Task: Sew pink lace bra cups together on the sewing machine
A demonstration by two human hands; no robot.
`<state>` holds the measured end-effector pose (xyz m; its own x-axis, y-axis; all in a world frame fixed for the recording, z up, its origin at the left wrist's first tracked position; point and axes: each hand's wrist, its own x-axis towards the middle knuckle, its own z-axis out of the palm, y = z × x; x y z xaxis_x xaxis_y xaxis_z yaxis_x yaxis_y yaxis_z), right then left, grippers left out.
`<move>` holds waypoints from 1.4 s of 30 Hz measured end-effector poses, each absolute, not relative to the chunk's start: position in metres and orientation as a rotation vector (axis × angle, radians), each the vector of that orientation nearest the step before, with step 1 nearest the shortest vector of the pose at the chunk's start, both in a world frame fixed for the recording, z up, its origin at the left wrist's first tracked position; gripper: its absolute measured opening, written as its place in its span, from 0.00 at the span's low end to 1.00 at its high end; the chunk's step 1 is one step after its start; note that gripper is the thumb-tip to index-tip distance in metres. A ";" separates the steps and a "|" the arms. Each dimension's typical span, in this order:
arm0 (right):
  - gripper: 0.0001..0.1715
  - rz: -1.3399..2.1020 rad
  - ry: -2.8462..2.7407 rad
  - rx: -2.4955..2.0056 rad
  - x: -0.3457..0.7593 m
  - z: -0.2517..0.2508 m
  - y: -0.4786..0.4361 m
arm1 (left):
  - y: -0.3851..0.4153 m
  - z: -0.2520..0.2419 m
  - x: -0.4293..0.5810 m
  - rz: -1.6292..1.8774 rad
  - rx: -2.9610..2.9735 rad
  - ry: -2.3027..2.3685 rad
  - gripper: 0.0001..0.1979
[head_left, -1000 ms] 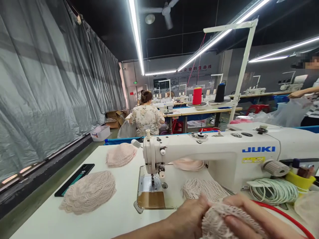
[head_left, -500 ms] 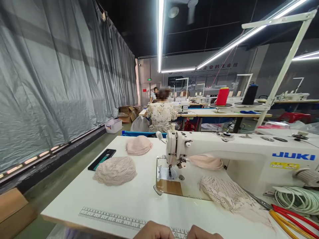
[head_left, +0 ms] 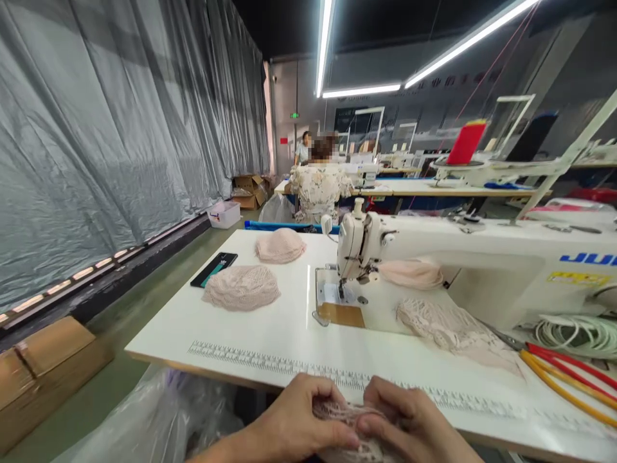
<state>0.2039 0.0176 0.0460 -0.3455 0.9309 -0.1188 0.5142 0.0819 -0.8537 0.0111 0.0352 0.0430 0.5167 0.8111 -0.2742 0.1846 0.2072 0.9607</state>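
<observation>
Lace piece (head_left: 348, 412) is lying between left hand (head_left: 308, 415) and right hand (head_left: 414, 418), both gripping it, neither nearer; bunched folds are hiding its long axis.

Ceiling tubes (head_left: 322, 48) glare, a bright streak (head_left: 308, 297) gleams between the tabletop's (head_left: 260, 329) near and far edges, and wall lettering (head_left: 460, 81) blurs.

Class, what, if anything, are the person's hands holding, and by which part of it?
A pale lace piece: the left hand grips its left side, the right hand its right side. Its lower part is out of frame.
</observation>
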 end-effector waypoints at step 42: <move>0.18 1.099 -1.983 -1.359 0.214 0.025 0.009 | 0.033 0.049 0.021 0.474 1.687 1.096 0.08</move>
<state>0.2140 0.0091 0.0252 -0.3817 0.9233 -0.0431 0.5256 0.1784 -0.8318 0.0211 0.0327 0.0490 0.5078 0.8403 -0.1901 0.4372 -0.0611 0.8973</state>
